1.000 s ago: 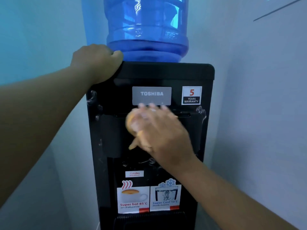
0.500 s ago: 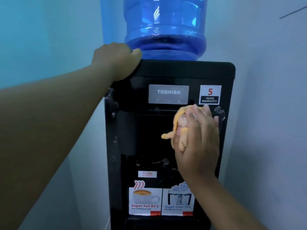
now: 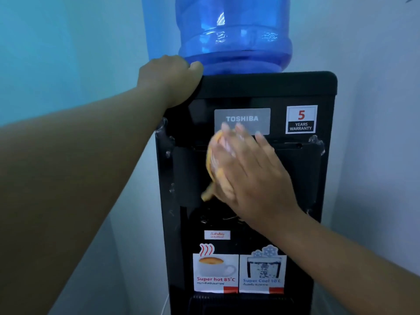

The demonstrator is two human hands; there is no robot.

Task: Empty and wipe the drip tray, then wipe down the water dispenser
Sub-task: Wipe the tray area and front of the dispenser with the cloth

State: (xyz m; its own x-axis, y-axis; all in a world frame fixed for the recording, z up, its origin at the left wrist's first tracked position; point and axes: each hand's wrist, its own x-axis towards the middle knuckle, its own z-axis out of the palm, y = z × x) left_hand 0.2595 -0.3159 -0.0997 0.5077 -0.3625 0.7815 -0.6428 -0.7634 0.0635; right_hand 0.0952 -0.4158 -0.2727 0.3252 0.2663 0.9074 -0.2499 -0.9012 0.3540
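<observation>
A black water dispenser [image 3: 302, 169] stands upright in front of me with a blue water bottle [image 3: 234, 32] on top. My left hand [image 3: 169, 79] grips the dispenser's top left corner. My right hand [image 3: 247, 176] presses a yellow cloth [image 3: 213, 162] flat against the front panel, just below the grey brand plate [image 3: 242, 120]. Most of the cloth is hidden under my palm, and the hand is motion-blurred. The taps below the panel are partly covered by my wrist. At the bottom edge only the top of the drip tray area [image 3: 238, 303] shows.
Pale blue walls close in on both sides, the right wall [image 3: 375, 155] near the dispenser. A warranty sticker [image 3: 301, 119] sits at the upper right of the front. Hot and cool stickers [image 3: 238, 271] are lower down.
My right hand has swept the cloth from the right side of the panel back to the left, under the brand plate. My left hand keeps its grip on the corner.
</observation>
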